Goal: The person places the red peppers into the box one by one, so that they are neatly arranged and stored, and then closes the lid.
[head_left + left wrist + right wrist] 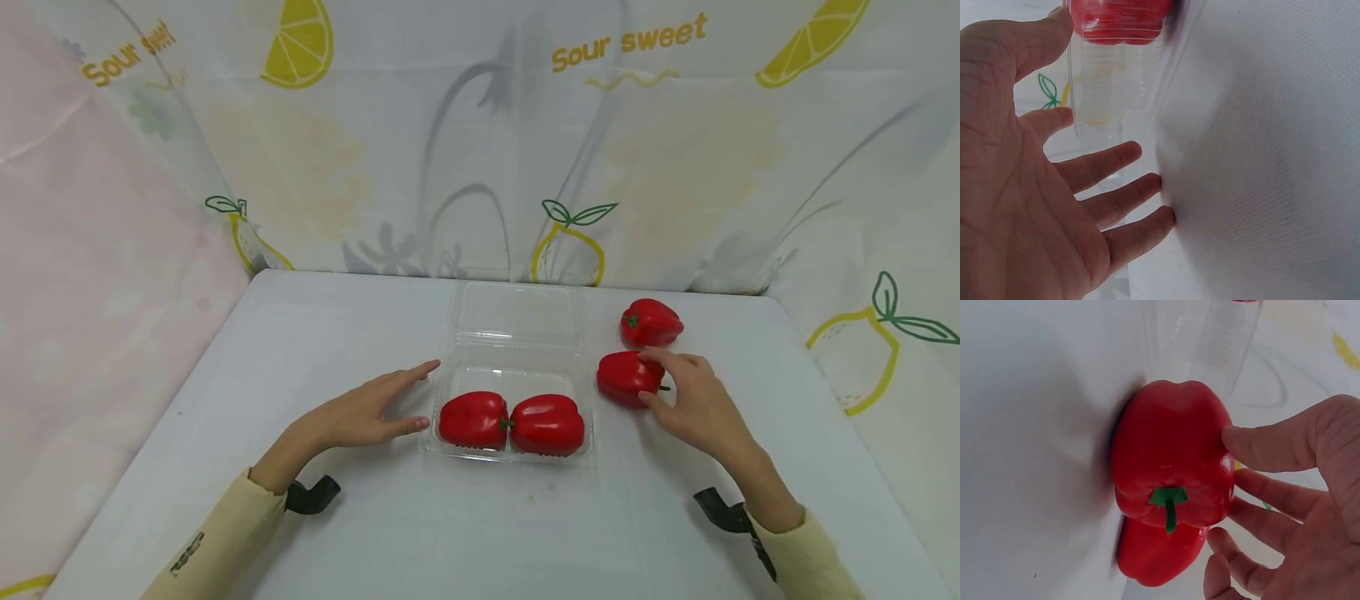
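Note:
Two red bell peppers lie stem to stem in the front of a clear plastic clamshell box point(517, 379), a left one point(472, 419) and a right one point(548, 424). My left hand point(367, 412) is at the box's left side, fingers spread and holding nothing; in the left wrist view its thumb is by the box wall point(1116, 87). To the right of the box, my right hand point(697, 404) has thumb and fingertips on opposite sides of another red bell pepper point(621, 377), which lies on the table. Its green stem point(1170, 503) shows in the right wrist view.
One more red bell pepper point(654, 322) lies just behind the one in my right hand. The box lid point(517, 308) is folded back towards the rear. A white cloth covers the table point(480, 533), and a printed curtain point(420, 142) hangs behind it.

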### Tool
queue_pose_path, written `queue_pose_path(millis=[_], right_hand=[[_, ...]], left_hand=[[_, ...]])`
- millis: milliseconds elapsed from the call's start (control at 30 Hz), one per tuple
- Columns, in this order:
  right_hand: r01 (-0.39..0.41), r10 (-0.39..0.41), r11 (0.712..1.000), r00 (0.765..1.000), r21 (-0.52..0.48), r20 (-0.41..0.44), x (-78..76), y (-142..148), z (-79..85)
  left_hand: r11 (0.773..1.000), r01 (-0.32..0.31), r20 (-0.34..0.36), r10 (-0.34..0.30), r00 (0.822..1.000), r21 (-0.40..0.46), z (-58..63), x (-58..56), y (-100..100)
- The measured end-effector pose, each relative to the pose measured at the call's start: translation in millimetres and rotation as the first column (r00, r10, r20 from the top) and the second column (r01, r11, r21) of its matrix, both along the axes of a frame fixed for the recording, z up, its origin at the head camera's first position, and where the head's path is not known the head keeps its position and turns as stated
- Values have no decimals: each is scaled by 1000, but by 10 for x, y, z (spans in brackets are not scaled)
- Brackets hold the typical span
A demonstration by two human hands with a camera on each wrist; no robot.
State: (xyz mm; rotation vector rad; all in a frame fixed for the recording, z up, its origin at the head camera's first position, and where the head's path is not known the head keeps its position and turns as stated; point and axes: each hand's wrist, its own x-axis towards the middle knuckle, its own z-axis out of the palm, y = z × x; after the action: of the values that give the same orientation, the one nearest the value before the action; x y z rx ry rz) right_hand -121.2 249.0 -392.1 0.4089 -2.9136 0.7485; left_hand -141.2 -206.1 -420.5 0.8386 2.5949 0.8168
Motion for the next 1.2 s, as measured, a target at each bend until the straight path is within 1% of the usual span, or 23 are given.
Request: queue_pose_path(millis=[100,200,467,767,1067,1200], right_hand=[[-15,15,1000,1000,-9,15,-6,-1,-7],[-9,9,1000,1000,-19,23,-13,-8,-20],[42,-42,999,999,-14,23,-25,-14,-24],[67,-66,998,995,-17,70,-37,-20,-41],[68,-66,996,997,-60,35,-46,15,-76],[71,-71,995,997,-75,15,-25,22,-36]], left_hand=[[1000,2,7,-2,1000,9,10,4,0],[1000,3,14,-4,1000,20,21,9,-1],[1000,-3,16,3,1000,8,9,-1,-5],[1000,-9,12,9,1000,5,7,10,-3],[1000,2,6,-2,1000,12,5,7,2],[1000,6,2,-6,1000,19,3,7,2]])
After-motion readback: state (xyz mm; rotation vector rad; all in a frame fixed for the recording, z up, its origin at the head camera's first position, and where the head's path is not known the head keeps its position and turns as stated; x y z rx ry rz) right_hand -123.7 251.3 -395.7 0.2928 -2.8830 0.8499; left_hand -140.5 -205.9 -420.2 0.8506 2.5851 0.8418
